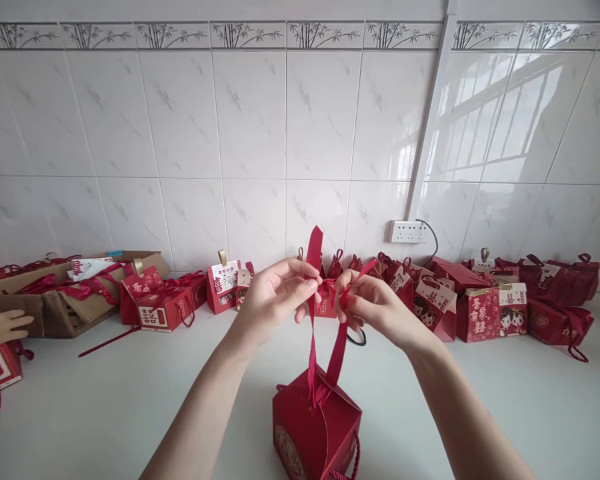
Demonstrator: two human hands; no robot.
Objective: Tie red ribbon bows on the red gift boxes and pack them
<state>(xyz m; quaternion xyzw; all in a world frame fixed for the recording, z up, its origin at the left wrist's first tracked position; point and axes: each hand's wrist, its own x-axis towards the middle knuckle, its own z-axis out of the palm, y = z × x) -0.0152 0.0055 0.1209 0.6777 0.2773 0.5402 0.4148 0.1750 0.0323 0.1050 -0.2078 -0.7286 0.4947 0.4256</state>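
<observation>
A red gift box (340, 417) with a gold print and a twisted cord handle stands on the white table in front of me. Two strands of red ribbon (338, 353) rise from its closed top to my hands. Above the box, my left hand (285, 290) pinches one strand, whose free end sticks up past the fingers. Level with it, my right hand (367, 300) is closed on the other strand, which loops over the fingers. A little red ribbon shows between the two hands; whether it is knotted I cannot tell.
Along the tiled wall stand several red gift boxes (485, 313). An open cardboard box (75, 310) holding red ribbons lies at the left. Another person's hand (3, 329) is at the left edge. A power strip (408, 231) with a black cable hangs on the wall.
</observation>
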